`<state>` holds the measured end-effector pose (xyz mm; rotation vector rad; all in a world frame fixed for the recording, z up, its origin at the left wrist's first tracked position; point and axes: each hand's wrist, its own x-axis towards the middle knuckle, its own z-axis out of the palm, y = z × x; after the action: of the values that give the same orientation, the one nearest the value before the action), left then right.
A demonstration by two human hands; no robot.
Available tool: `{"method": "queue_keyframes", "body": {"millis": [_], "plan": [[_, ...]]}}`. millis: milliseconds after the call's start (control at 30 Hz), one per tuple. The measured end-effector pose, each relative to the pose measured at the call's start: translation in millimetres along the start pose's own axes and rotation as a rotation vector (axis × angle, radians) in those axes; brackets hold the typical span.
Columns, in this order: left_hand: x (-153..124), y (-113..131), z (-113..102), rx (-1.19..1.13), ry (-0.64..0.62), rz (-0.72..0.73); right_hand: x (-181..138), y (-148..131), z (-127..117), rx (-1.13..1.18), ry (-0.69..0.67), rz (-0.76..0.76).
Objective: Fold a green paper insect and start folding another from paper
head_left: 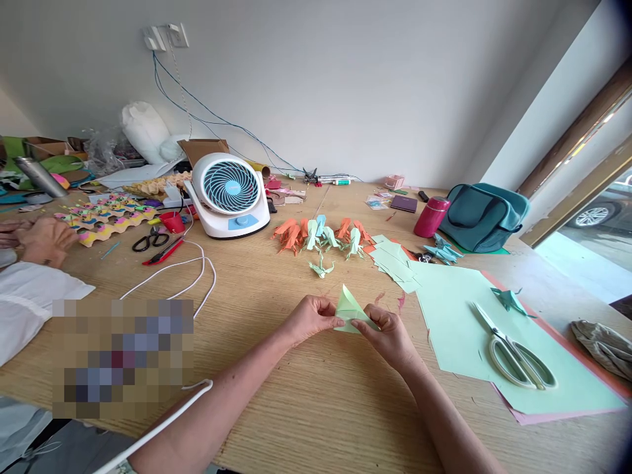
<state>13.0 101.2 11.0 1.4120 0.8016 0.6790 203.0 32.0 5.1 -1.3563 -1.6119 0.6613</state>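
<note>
A partly folded piece of pale green paper [349, 309] is pinched between my two hands above the wooden table. My left hand [316, 316] grips its left edge, the thumb pressed on the near side. On the right edge, my right hand [388, 329] holds it with thumb and bent fingers. One pointed corner of the paper stands up between them. Just beyond lies a small green folded paper figure [321, 267]. Behind that stands a row of folded paper figures in orange [290, 235], pale green and blue.
Pale green sheets [459, 316] with white-handled scissors [518, 359] lie to the right. Cut paper pieces [394, 262], a pink bottle [431, 217] and a teal bag [486, 217] are behind. A white fan [230, 195] stands left. A co-worker's hands [42, 238] are at far left.
</note>
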Motion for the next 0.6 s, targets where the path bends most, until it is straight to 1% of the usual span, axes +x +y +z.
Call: {"method": "queue_keyframes", "body": {"millis": [333, 600], "plan": [[-0.1, 0.6, -2.8, -0.097, 0.007, -0.039, -0.5, 2.1, -0.4, -0.019, -0.041, -0.016], [-1.8, 5.9, -1.4, -0.117, 0.008, -0.032, -0.9, 5.9, 0.5, -0.023, -0.032, -0.025]]}}
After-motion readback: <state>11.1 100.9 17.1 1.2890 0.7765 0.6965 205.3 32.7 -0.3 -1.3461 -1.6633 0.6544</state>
